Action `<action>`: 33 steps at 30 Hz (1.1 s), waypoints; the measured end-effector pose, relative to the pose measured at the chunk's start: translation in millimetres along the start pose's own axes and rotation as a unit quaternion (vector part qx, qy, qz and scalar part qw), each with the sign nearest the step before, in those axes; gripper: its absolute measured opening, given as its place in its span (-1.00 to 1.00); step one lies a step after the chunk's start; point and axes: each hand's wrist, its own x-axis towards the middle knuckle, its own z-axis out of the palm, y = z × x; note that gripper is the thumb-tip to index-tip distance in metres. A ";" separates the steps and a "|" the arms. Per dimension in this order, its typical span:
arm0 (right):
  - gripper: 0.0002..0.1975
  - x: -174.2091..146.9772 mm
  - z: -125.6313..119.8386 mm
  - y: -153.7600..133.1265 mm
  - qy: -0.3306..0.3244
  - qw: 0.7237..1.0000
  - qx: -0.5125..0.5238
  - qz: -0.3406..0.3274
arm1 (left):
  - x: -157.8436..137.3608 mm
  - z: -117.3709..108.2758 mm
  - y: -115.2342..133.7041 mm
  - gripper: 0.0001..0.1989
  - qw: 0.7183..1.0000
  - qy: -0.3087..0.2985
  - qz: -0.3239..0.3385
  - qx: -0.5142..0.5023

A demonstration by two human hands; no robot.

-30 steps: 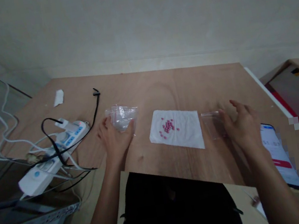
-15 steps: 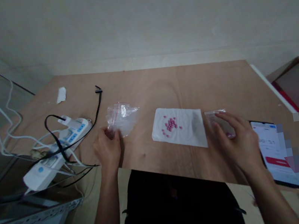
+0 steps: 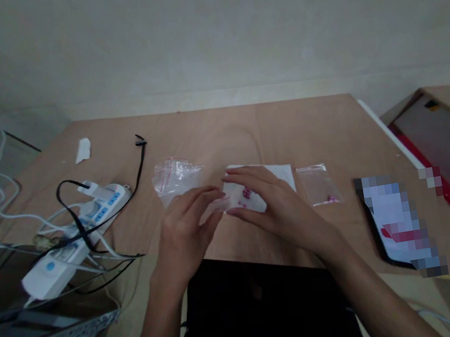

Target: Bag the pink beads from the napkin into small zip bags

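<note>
My left hand [image 3: 188,220] is closed on a small clear plastic bag [image 3: 213,207], pinched between thumb and fingers near the table's front. Facing it, my right hand [image 3: 279,200] has its thumb and fingers apart, its fingertips close to that bag's edge; whether they touch it I cannot tell. Small pink beads [image 3: 246,193] lie on a white paper sheet [image 3: 283,172], which my right hand partly covers. A clear zip bag [image 3: 317,183] with a few pink beads in its lower corner lies flat to the right. Several clear zip bags [image 3: 175,175] lie piled behind my left hand.
On the left, a white power strip [image 3: 99,211] sits among tangled cables. A scrap of white paper [image 3: 82,150] lies farther back. A phone [image 3: 391,222] rests at the right, beyond which stands an open box with red edges [image 3: 442,168]. A wall closes off the back.
My right hand has left the bag with beads and moved left over the paper. My left hand has lifted a clear bag from the pile and moved right.
</note>
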 end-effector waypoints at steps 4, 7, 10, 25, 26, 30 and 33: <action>-0.83 -2.0 8.1 8.7 -0.031 0.998 0.029 0.035 | -2.5 9.6 8.3 -0.86 0.999 0.037 0.026 0.004; -0.80 -16.8 9.7 17.5 0.037 0.998 0.006 0.046 | -9.7 14.9 5.6 -0.57 0.995 0.090 -0.032 0.006; -0.74 -29.2 9.8 23.7 0.080 0.996 -0.024 0.018 | -14.5 23.2 7.8 -0.62 0.960 0.182 -0.180 -0.114; -0.69 -43.7 3.4 27.1 0.086 0.996 0.002 0.034 | -3.8 46.4 28.9 -0.83 0.818 -0.011 -0.364 -0.445; -0.64 -42.3 3.0 21.7 0.088 0.995 0.028 0.042 | -3.3 43.5 32.0 -0.83 0.841 -0.020 -0.354 -0.409; -0.71 -32.6 4.9 2.1 0.102 0.983 0.110 0.102 | -1.4 31.3 45.6 -0.82 0.914 -0.045 -0.292 -0.277; -0.72 -29.2 6.6 -2.2 0.100 0.969 0.166 0.156 | -2.4 24.3 50.5 -0.79 0.950 -0.046 -0.249 -0.184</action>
